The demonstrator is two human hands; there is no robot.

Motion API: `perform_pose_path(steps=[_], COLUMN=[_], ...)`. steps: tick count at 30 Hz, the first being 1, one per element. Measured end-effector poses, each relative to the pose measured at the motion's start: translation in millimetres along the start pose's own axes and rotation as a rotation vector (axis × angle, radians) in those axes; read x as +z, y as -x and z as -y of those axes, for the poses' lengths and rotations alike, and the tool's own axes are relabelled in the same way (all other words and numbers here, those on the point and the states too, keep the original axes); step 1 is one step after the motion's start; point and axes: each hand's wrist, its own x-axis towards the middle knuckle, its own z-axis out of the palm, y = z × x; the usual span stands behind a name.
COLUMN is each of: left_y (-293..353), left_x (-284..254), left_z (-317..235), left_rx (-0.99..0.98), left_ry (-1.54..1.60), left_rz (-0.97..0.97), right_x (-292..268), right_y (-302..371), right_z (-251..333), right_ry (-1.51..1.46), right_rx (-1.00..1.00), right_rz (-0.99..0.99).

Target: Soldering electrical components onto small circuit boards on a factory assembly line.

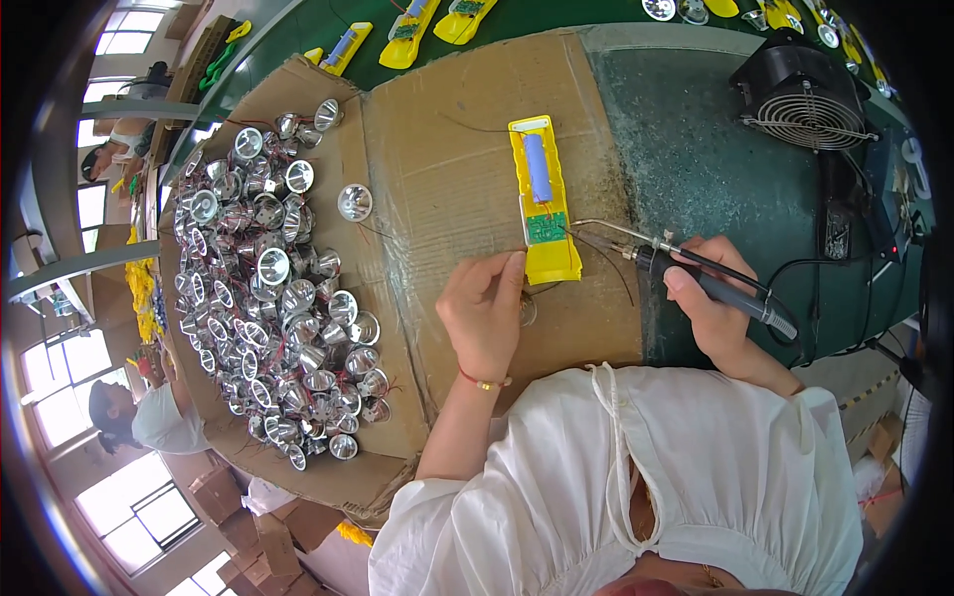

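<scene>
Looks like an electronics assembly workshop: has a soldering iron (735, 296) in the right hand (715, 324), a fan (807, 111) beyond it, a great heap of shiny reflectors (273, 266) left of the left hand (482, 310), and a co-worker (164, 419) farther left.

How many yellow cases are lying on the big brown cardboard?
1: the yellow case, right of the silver cups, holding a purple cylinder and green circuit board. The cups could hide others.
</scene>
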Motion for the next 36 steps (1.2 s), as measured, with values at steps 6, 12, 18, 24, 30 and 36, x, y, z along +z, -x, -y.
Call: perform_pose_path(steps=[6,12,18,24,30,36], left_y=[-3,-11,-13,-16,-18,-18], left_x=[5,10,12,10,10,8], left_z=[-5,-11,-11,-11,-12,-10], left_rx=[-0.063,-0.06,-0.072,-0.143,-0.153,-0.129], left_ry=[0.194,0.076,0.101,0.127,0.121,0.101], left_rz=[0.158,0.173,0.151,0.188,0.2,0.191], right_x=[7,11,13,6,-2,-4], right_y=[-2,-4,-4,-3,0,1], right_z=[0,-7,-7,-2,-4,-5], right_ry=[0.059,0.07,0.035,0.024,0.025,0.043], right_rx=[-0.091,-0.163,-0.144,-0.129,-0.1,-0.096], right_rz=[0.027,0.04,0.058,0.016,-0.028,-0.022])
